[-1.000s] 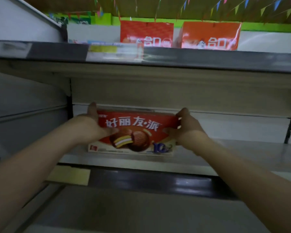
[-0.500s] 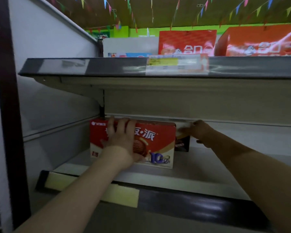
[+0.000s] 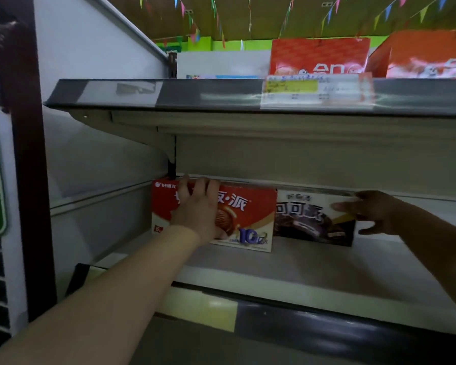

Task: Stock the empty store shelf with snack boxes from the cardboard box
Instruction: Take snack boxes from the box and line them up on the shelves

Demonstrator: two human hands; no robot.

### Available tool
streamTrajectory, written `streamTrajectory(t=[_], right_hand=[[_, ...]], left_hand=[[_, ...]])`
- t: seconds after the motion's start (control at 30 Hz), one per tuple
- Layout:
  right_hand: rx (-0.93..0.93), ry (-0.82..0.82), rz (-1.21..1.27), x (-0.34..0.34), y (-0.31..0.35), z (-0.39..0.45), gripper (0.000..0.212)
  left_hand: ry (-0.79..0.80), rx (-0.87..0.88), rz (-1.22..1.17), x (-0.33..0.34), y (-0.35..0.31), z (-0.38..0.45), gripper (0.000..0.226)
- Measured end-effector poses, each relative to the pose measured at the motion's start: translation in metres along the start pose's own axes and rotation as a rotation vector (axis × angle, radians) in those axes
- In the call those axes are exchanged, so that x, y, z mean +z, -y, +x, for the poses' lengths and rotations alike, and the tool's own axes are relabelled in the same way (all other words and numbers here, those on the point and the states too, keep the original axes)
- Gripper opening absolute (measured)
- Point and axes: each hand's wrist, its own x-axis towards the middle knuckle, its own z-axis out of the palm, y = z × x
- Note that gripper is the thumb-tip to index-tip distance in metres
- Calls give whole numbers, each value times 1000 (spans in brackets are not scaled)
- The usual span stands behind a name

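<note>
A red snack box point(image 3: 248, 222) stands upright at the far left of the white shelf point(image 3: 287, 272), against the back wall. My left hand point(image 3: 198, 209) lies flat on its front, fingers reaching over the top edge. A dark snack box point(image 3: 311, 219) stands right beside it, a little further back. My right hand point(image 3: 374, 214) sits at the dark box's right end with fingers spread; whether it touches the box is unclear. The cardboard box is out of view.
An upper shelf point(image 3: 195, 96) with a price tag point(image 3: 316, 92) hangs low over the boxes. Red and orange cartons point(image 3: 319, 59) stand on it. A dark upright post point(image 3: 27, 154) borders the left. The shelf extends to the right of the dark box.
The red box has gone from held in both hands to standing at the shelf's left end. My right hand left it and moved right, uncovering the dark box.
</note>
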Motion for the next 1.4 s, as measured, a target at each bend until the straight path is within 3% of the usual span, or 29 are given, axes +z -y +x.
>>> streamTrajectory(t=[0.07, 0.13, 0.3, 0.4, 0.47, 0.83, 1.03, 1.17, 1.3, 1.4], right_hand=[[9, -34, 15, -28, -17, 3, 128], [26, -49, 37, -48, -28, 1, 133], [69, -84, 54, -62, -30, -10, 119], [100, -86, 24, -56, -26, -13, 67], [103, -115, 9, -56, -28, -8, 53], [82, -102, -117, -38, -26, -9, 30], [37, -155, -89, -18, -24, -11, 36], [23, -186, -5, 6, -15, -11, 19], [67, -187, 0, 22, -9, 3, 34], [75, -168, -47, 23, -13, 8, 31]], left_hand=[[2, 5, 25, 5, 5, 9, 106], [8, 10, 75, 10, 8, 20, 108], [78, 32, 324, 2, 13, 42, 101], [103, 28, 439, 1, 15, 52, 100], [107, 33, 482, 6, 18, 60, 105], [126, 6, 421, 10, 28, 75, 113], [132, -4, 381, 14, 44, 62, 134], [54, 80, 400, 15, 33, 55, 126], [130, 154, 313, 19, 16, 55, 116], [162, 120, 318, 18, 5, 52, 112]])
